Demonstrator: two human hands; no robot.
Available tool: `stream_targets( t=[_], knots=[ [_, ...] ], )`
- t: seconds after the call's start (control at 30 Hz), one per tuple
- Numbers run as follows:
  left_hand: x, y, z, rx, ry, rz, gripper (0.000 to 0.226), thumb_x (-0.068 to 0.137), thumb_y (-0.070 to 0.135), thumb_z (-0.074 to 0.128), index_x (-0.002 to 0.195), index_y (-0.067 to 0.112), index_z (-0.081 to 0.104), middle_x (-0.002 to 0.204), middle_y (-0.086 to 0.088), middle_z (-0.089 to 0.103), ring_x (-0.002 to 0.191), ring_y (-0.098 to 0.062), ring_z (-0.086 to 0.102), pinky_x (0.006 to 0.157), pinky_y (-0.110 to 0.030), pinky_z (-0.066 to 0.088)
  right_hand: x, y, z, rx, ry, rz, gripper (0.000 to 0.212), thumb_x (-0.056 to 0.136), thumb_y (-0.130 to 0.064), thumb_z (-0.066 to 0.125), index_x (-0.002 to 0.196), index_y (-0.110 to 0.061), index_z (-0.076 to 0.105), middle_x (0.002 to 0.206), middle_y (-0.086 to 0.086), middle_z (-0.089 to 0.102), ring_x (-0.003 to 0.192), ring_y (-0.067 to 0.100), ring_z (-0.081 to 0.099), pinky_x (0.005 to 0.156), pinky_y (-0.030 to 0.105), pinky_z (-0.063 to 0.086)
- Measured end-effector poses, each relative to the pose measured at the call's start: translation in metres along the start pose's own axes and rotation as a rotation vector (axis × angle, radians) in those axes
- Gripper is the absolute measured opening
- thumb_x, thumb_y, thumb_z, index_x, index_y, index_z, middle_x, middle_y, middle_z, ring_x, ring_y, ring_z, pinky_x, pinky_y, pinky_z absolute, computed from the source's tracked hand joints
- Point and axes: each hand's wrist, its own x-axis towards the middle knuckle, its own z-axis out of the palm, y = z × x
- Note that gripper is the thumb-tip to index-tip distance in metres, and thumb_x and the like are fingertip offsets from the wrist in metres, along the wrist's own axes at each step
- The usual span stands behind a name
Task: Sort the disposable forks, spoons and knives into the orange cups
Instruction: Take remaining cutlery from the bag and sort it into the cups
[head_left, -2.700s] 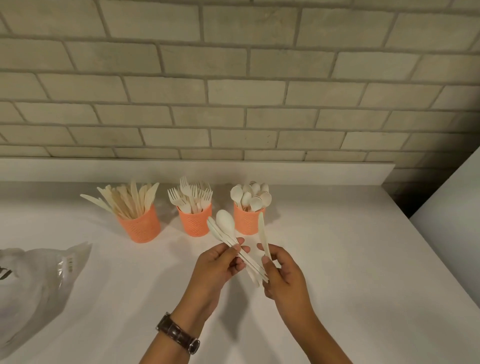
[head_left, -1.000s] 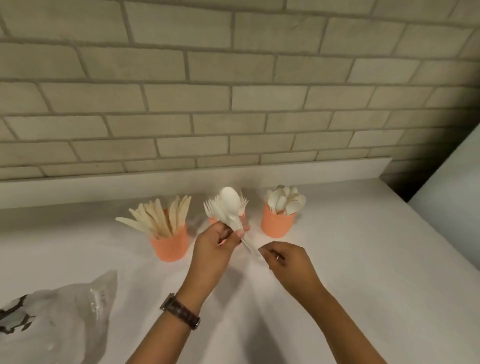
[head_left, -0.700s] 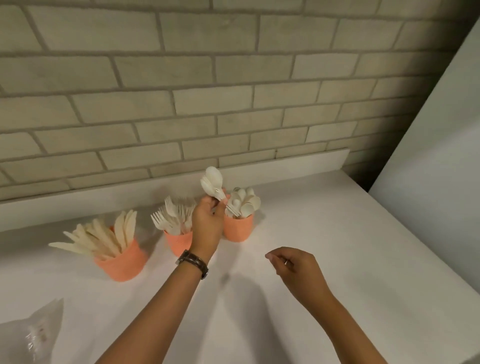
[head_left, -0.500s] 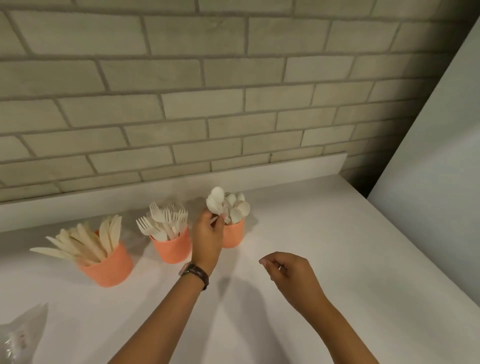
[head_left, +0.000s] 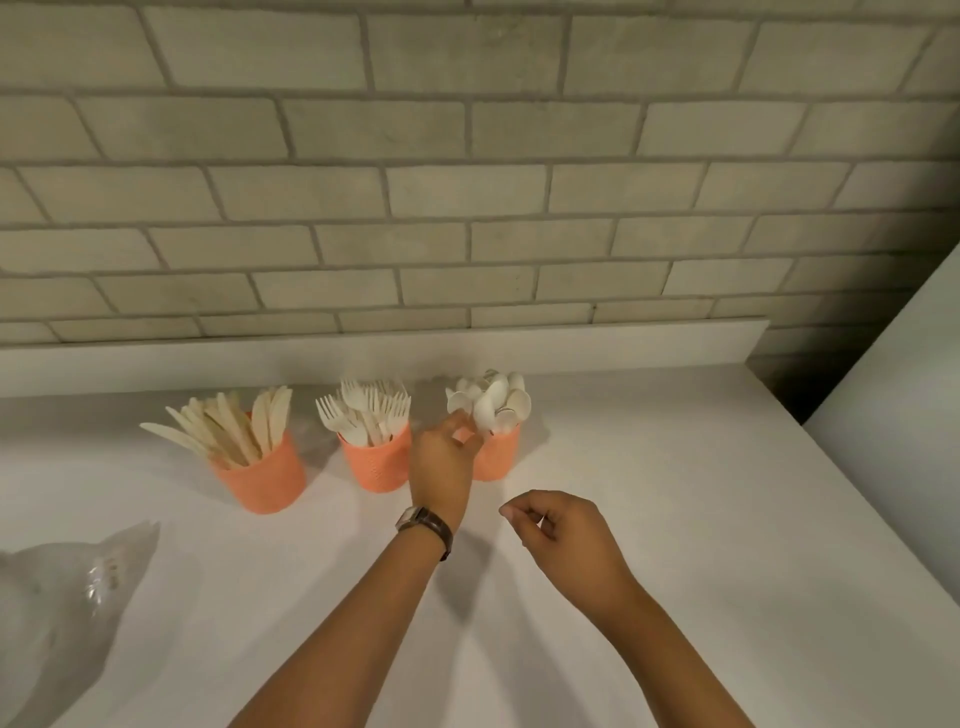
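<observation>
The left hand pinches a spoon in the spoon cup. In front of that cup, the right hand has loose, empty fingers.

It looks like a kitchen or canteen corner: a white table runs along a pale brick wall, with disposable cutlery standing in three orange cups at its far side.

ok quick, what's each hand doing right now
Left hand: pinching a spoon over its cup.
Right hand: loosely curled, holding nothing.
</observation>
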Motion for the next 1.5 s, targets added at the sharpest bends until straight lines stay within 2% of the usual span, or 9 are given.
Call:
stream_targets(
  t=[0.23,0.47,0.63,0.8,1.03,1.2,1.3,1.4,1.5],
  knots=[
    [-0.057,-0.028,-0.100,-0.169,0.027,-0.049,0.016,0.085,0.019,0.064,0.087,0.035,0.068,0.071,0.016,0.064,0.059,-0.001,0.054,0.059,-0.007,0.040,-0.005,-0.034,0.048,0.037,-0.117,-0.125,0.014,0.090,-0.025,0.059,0.084,-0.022,0.072,0.070,-0.028,0.060,0.062,0.000,0.053,0.061,0.011,0.038],
    [-0.119,-0.092,-0.261,-0.137,0.181,-0.179,0.015,0.085,0.020,0.064,0.083,0.032,0.073,0.090,0.025,0.069,0.083,0.003,0.063,0.072,-0.006,0.046,-0.022,-0.096,0.136,0.167,-0.262,-0.159,0.013,0.089,-0.022,0.062,0.079,-0.022,0.072,0.068,-0.021,0.063,0.062,0.007,0.054,0.066,0.022,0.046],
    [-0.146,-0.140,-0.370,0.055,0.331,-0.188,0.015,0.084,0.022,0.065,0.082,0.035,0.071,0.088,0.024,0.069,0.085,0.002,0.059,0.068,-0.007,0.044,-0.037,-0.152,0.217,0.228,-0.291,-0.175,0.013,0.087,-0.017,0.065,0.076,-0.019,0.072,0.061,-0.018,0.061,0.059,0.004,0.052,0.059,0.011,0.038],
    [-0.147,-0.200,-0.445,0.479,0.455,-0.035,0.010,0.082,0.030,0.063,0.087,0.029,0.072,0.115,0.010,0.059,0.105,-0.020,0.047,0.086,-0.033,0.040,-0.039,-0.208,0.291,0.223,-0.270,-0.307,0.014,0.085,-0.012,0.067,0.078,-0.023,0.072,0.082,-0.010,0.065,0.075,0.009,0.059,0.061,0.010,0.041],
    [-0.132,-0.253,-0.444,0.253,0.166,-0.259,0.017,0.070,0.050,0.070,0.069,0.060,0.056,0.134,0.000,0.046,0.118,-0.027,0.045,0.097,-0.033,0.035,-0.023,-0.237,0.375,-0.051,-0.480,-0.389,0.017,0.090,-0.010,0.057,0.102,-0.015,0.068,0.099,-0.008,0.061,0.093,0.005,0.060,0.086,0.014,0.047],
    [-0.116,-0.254,-0.419,0.212,0.027,-0.304,0.032,0.064,0.049,0.076,0.085,0.046,0.052,0.127,0.012,0.032,0.100,-0.013,0.051,0.073,-0.015,0.042,-0.013,-0.230,0.404,-0.351,-0.561,-0.363,0.027,0.094,-0.009,0.045,0.115,-0.007,0.063,0.119,0.004,0.059,0.108,0.016,0.057,0.087,0.010,0.035],
    [-0.102,-0.262,-0.419,0.241,0.046,-0.323,0.024,0.074,0.016,0.068,0.081,0.034,0.052,0.129,0.010,0.034,0.068,-0.009,0.055,0.050,-0.014,0.038,-0.007,-0.232,0.405,-0.522,-0.604,-0.328,0.031,0.094,-0.009,0.043,0.119,-0.007,0.060,0.124,0.006,0.057,0.110,0.020,0.056,0.089,0.018,0.037],
    [-0.092,-0.272,-0.435,0.348,0.024,-0.297,0.041,0.075,-0.006,0.047,0.075,0.030,0.067,0.129,0.009,0.040,0.069,-0.008,0.052,0.048,-0.013,0.030,0.001,-0.230,0.396,-0.691,-0.587,-0.234,0.034,0.095,-0.013,0.042,0.127,-0.010,0.053,0.130,0.008,0.054,0.116,0.022,0.053,0.091,0.024,0.037],
    [-0.084,-0.272,-0.457,0.523,-0.059,-0.317,0.040,0.083,0.000,0.045,0.109,0.022,0.065,0.134,0.002,0.036,0.082,-0.012,0.052,0.059,-0.016,0.036,0.008,-0.234,0.383,-0.685,-0.546,-0.135,0.047,0.093,-0.018,0.051,0.138,-0.013,0.041,0.135,0.005,0.053,0.121,0.020,0.051,0.094,0.022,0.037]
  ],
)
